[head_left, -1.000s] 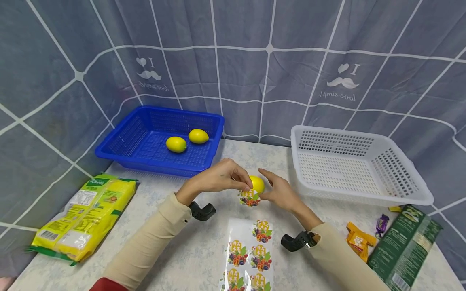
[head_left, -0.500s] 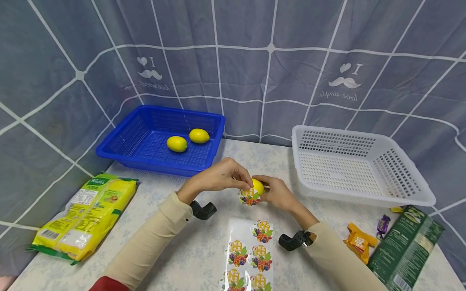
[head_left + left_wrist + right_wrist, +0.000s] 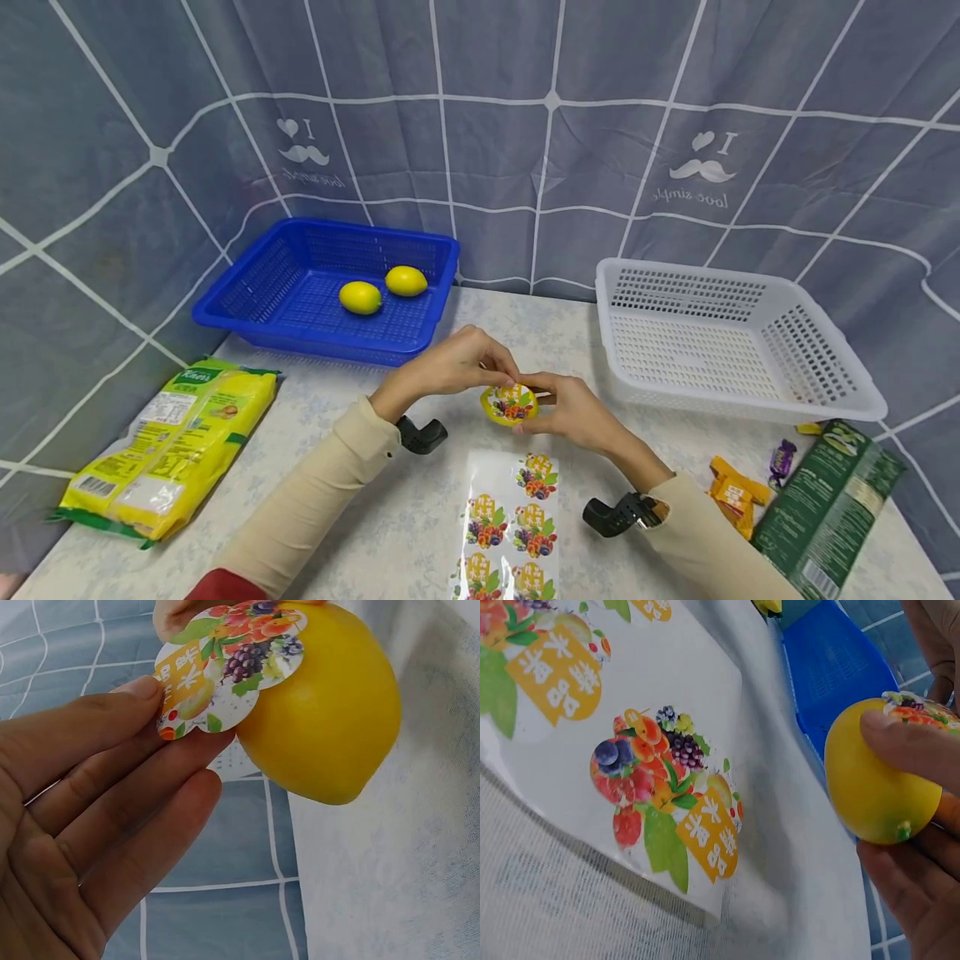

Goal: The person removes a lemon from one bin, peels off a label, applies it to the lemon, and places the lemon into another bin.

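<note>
A yellow lemon [image 3: 487, 412] is held over the table between both hands. My right hand [image 3: 573, 411] grips it, with the thumb [image 3: 907, 746] pressed on its skin in the right wrist view. A fruit-printed sticker [image 3: 236, 671] lies against the lemon's side. My left hand [image 3: 457, 364] pinches the sticker's edge between thumb and forefinger; that edge stands off the lemon in the left wrist view. Below the hands lies a sheet of fruit stickers [image 3: 486, 467], with a bare patch at its upper left.
A blue basket [image 3: 255, 327] holding two lemons [image 3: 361, 297] stands at the back left. At the back right is a white basket [image 3: 750, 402]. A yellow Knorr bag [image 3: 172, 450] lies left; a green packet [image 3: 828, 500] and wrapped sweets [image 3: 737, 496] lie right.
My right hand has closed its fingers and thumb around the lemon. The lemon has come behind the sticker, which now lies over its front. The left hand keeps its pinch.
</note>
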`<state>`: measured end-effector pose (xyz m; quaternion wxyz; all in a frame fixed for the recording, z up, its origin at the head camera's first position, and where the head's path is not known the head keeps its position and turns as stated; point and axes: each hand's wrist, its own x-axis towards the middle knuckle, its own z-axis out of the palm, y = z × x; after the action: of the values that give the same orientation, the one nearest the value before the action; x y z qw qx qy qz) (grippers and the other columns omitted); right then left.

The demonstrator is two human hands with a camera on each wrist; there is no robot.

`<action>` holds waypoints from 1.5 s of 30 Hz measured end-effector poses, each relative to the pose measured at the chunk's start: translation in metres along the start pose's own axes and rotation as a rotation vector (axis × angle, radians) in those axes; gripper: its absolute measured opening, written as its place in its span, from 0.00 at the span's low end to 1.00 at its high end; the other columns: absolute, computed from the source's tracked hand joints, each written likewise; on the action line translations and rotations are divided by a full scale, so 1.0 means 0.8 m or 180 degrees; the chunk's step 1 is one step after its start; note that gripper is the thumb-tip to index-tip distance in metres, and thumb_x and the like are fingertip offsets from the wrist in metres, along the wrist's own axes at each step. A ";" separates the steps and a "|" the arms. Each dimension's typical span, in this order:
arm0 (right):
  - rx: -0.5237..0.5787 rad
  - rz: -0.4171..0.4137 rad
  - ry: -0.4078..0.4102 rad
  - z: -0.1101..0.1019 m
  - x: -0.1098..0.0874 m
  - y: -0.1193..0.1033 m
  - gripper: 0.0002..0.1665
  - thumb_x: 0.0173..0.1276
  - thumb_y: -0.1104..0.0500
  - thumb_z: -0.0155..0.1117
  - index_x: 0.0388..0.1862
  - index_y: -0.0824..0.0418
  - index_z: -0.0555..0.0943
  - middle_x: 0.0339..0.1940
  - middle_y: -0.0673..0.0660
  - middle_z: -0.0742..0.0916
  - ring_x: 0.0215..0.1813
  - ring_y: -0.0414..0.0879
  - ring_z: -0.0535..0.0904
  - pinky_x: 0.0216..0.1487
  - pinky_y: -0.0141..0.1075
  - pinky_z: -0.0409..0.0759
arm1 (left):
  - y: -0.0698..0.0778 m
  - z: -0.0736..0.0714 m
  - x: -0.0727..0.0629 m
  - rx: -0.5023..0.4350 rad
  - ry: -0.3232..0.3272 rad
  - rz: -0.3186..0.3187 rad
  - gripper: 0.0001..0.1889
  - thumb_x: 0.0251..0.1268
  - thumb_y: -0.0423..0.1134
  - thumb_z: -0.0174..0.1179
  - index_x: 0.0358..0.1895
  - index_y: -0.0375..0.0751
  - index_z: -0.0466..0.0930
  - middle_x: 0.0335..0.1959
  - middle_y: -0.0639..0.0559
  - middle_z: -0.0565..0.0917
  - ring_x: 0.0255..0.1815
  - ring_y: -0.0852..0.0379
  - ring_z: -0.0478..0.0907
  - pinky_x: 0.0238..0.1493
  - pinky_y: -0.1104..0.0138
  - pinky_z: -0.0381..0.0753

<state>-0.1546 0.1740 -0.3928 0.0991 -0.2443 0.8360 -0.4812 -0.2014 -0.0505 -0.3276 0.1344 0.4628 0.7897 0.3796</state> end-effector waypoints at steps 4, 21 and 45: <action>0.0045 -0.0003 0.0036 0.000 -0.003 -0.001 0.40 0.55 0.55 0.79 0.66 0.62 0.76 0.63 0.57 0.81 0.57 0.54 0.80 0.57 0.45 0.78 | 0.001 0.001 0.000 0.0034 0.0042 -0.0017 0.05 0.66 0.32 0.63 0.39 0.37 0.89 0.31 0.54 0.88 0.31 0.63 0.84 0.40 0.72 0.82; 0.0199 0.0005 0.0071 0.000 -0.006 0.004 0.35 0.56 0.55 0.78 0.64 0.59 0.78 0.61 0.56 0.82 0.55 0.53 0.81 0.58 0.49 0.77 | -0.002 0.007 0.003 0.0196 0.0217 0.0009 0.05 0.65 0.32 0.64 0.40 0.38 0.89 0.33 0.54 0.88 0.32 0.65 0.83 0.41 0.73 0.81; 0.0672 0.0142 0.0063 -0.001 -0.013 0.014 0.32 0.59 0.60 0.76 0.61 0.69 0.78 0.58 0.64 0.83 0.54 0.54 0.83 0.52 0.37 0.82 | -0.008 0.013 0.006 0.0162 0.0284 -0.0045 0.05 0.65 0.31 0.64 0.38 0.38 0.89 0.32 0.54 0.88 0.30 0.67 0.81 0.34 0.70 0.82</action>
<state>-0.1490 0.1845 -0.4028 0.1267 -0.2091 0.7868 -0.5667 -0.2017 -0.0433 -0.3387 0.0900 0.4431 0.8076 0.3787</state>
